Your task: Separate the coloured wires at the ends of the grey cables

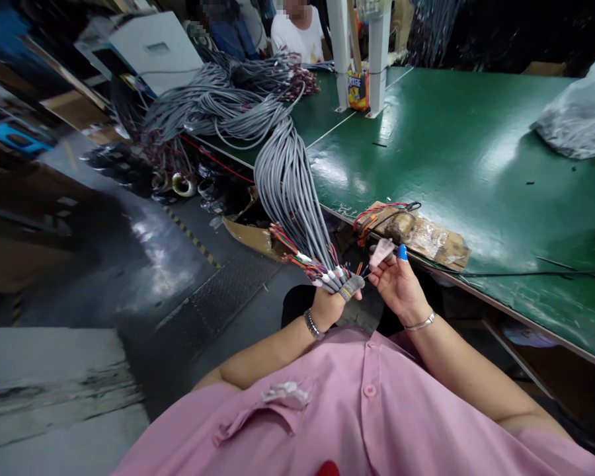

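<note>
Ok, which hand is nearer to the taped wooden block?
Right. The right hand is just in front of the block; the left hand is farther to the left, gripping the cable bundle.

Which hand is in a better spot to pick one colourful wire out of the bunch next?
Probably the right hand: its fingers are close to the colourful wires, and the left hand is already busy gripping the grey cables.

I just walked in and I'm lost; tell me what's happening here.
The left hand grips a bundle of grey cables near their coloured wire ends. The right hand is raised beside it, fingers at a small pale piece too blurred to name. The bundle trails up to a larger heap on the green table.
</note>
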Available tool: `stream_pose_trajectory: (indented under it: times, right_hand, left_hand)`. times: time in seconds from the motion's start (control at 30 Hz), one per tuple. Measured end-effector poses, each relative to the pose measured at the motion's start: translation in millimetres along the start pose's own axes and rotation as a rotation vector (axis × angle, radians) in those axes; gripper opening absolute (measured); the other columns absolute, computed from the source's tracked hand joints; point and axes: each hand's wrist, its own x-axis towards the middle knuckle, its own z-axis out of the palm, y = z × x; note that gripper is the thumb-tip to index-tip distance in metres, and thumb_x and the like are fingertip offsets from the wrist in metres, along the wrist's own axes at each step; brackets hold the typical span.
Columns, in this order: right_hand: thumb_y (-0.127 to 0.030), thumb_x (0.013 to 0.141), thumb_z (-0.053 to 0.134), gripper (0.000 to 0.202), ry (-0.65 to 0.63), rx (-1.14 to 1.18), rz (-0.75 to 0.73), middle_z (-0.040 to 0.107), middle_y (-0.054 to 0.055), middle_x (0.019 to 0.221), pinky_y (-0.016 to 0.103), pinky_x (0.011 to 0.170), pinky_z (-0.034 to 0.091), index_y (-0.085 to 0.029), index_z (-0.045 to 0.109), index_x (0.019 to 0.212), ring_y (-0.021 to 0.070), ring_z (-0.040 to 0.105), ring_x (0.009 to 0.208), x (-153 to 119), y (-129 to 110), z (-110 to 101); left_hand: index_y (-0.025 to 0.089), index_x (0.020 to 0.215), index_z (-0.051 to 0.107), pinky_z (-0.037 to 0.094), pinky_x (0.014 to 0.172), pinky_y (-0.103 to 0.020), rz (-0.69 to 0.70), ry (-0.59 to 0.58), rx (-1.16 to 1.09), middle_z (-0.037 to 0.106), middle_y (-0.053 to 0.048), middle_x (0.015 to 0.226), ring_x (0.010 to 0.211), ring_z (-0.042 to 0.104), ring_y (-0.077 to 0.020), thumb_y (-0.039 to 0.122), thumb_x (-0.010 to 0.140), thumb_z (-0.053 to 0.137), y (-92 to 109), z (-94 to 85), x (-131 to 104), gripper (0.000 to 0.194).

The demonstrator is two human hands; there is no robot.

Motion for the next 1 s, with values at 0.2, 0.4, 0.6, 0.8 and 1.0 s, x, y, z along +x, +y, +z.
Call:
stream_pose_trajectory:
  times: [0.2,0.4,0.6,0.8,1.0]
  right_hand:
    - [-0.051,0.076,0.072,0.029,0.008,-0.058,0.001,0.069,0.0,0.083,0.024,0.064,0.052,-0.024,0.067,0.082,0.0128,0.062,0.071,-4.4,-2.6,-12.7]
    - [-0.042,0.081,0.07,0.022,-0.011,-0.37,-0.038,0.067,0.001,0.082,0.024,0.061,0.049,-0.021,0.069,0.086,0.0112,0.058,0.066,-14.7,8.0,-15.4]
    - [-0.035,0.082,0.071,0.03,-0.215,-0.843,-0.258,0.068,0.002,0.092,0.03,0.074,0.049,-0.026,0.069,0.11,0.0162,0.06,0.079,-38.8,15.4,2.0]
    - [-0.026,0.078,0.073,0.004,-0.338,-1.085,-0.446,0.067,0.005,0.087,0.035,0.076,0.048,-0.025,0.074,0.081,0.0216,0.059,0.08,-57.5,3.4,19.8]
    - [-0.029,0.08,0.072,0.01,-0.282,-1.057,-0.389,0.067,0.004,0.085,0.033,0.071,0.047,-0.025,0.074,0.089,0.0205,0.057,0.074,-60.4,-5.7,9.4]
  left_hand:
    - [0.011,0.09,0.073,0.054,0.073,-0.032,-0.055,-0.18,-0.27,0.073,-0.01,0.079,0.073,0.069,-0.0191,0.046,0.079,0.07,-3.0,-13.2,7.6,0.038]
    - [0.01,0.097,0.071,0.053,0.075,-0.032,-0.102,-0.318,-0.339,0.072,-0.011,0.079,0.074,0.068,-0.0186,0.042,0.072,0.078,-1.7,-28.4,9.7,0.042]
    - [0.012,0.089,0.068,0.048,0.07,-0.026,0.042,-0.332,-0.02,0.068,-0.004,0.077,0.069,0.061,-0.0144,0.033,0.072,0.076,2.6,-29.8,-1.2,0.028]
    - [0.017,0.081,0.066,0.037,0.058,-0.022,0.229,-0.284,0.455,0.062,0.002,0.068,0.061,0.054,-0.0122,0.021,0.068,0.07,-0.7,-25.0,-11.9,0.014]
    - [0.016,0.088,0.07,0.047,0.067,-0.025,0.156,-0.368,0.124,0.069,-0.004,0.078,0.071,0.062,-0.0157,0.036,0.073,0.073,7.7,-30.1,-14.6,0.025]
